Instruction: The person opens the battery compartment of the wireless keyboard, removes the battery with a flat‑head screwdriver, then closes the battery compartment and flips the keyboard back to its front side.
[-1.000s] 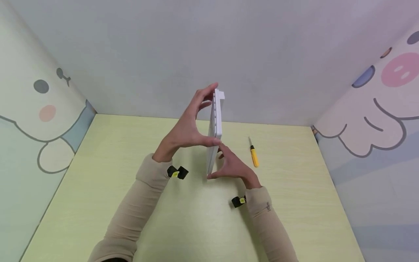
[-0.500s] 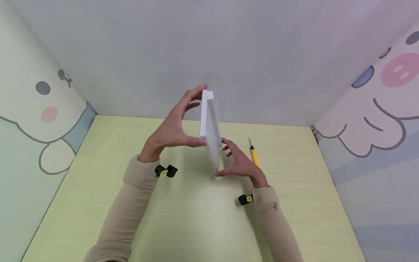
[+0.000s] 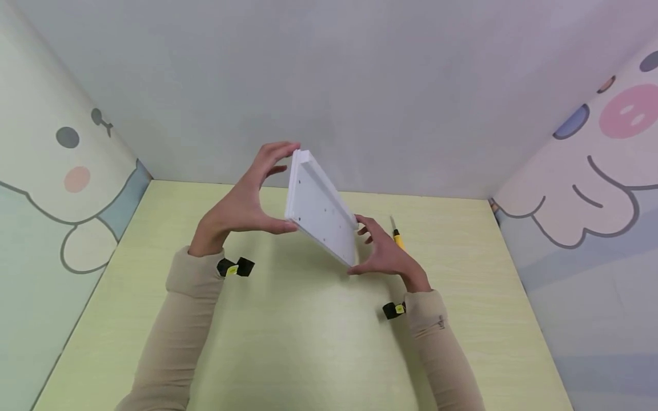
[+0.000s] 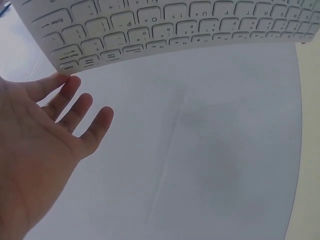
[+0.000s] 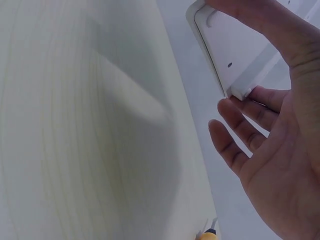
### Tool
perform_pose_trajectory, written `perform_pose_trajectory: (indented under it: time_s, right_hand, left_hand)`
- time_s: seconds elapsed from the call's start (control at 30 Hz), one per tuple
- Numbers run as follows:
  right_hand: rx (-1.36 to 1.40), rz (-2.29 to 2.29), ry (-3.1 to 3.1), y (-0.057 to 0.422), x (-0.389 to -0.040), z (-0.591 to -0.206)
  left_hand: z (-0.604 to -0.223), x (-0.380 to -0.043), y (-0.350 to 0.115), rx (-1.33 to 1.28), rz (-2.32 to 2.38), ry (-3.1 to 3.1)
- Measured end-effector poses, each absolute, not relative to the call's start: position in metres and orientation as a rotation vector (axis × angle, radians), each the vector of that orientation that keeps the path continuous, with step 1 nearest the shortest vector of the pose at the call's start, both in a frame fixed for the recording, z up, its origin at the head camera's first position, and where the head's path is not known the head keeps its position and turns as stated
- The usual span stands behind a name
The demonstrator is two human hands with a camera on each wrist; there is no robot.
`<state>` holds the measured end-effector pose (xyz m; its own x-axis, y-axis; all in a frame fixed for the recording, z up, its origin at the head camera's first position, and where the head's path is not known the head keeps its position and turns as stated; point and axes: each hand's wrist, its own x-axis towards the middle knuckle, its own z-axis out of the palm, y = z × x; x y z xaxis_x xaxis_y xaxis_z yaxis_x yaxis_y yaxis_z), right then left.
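Note:
A white keyboard (image 3: 324, 214) is held up above the table on its edge, slanting down from left to right. Its underside, dotted with small dark screw holes and with a raised bar along the far edge, shows in the head view. In the left wrist view the keys of the keyboard (image 4: 150, 25) are visible. My left hand (image 3: 241, 200) grips its left end between thumb and fingers, thumb at the near corner. My right hand (image 3: 385, 251) grips the other end; in the right wrist view, the right hand (image 5: 280, 125) has fingertips at a corner beside the bar.
A screwdriver (image 3: 398, 240) with a yellow handle lies on the pale wooden table (image 3: 308, 342), partly behind my right hand. A grey wall (image 3: 411, 114) rises at the back, with cartoon-printed side walls (image 3: 591, 188) on either side.
The keyboard has turned from nearly edge-on, so its underside now faces the head camera. My left hand has moved left and my right hand slightly right, both keeping their hold.

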<state>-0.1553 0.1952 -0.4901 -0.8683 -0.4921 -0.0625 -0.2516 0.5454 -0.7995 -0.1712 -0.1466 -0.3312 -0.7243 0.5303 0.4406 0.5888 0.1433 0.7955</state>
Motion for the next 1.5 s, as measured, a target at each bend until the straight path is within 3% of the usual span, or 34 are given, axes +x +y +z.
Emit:
perform_pose_trajectory:
  time_s: [0.77, 1.5]
  right_hand:
    - [-0.617, -1.127, 2.526, 0.217, -0.159, -0.477]
    - [-0.668, -0.976, 2.579, 0.218, -0.164, -0.464]
  left_hand:
    - [-0.356, -0.166, -0.203, -0.956, -1.503, -2.730]
    - [-0.389, -0.160, -0.228, -0.808, -1.362, -2.966]
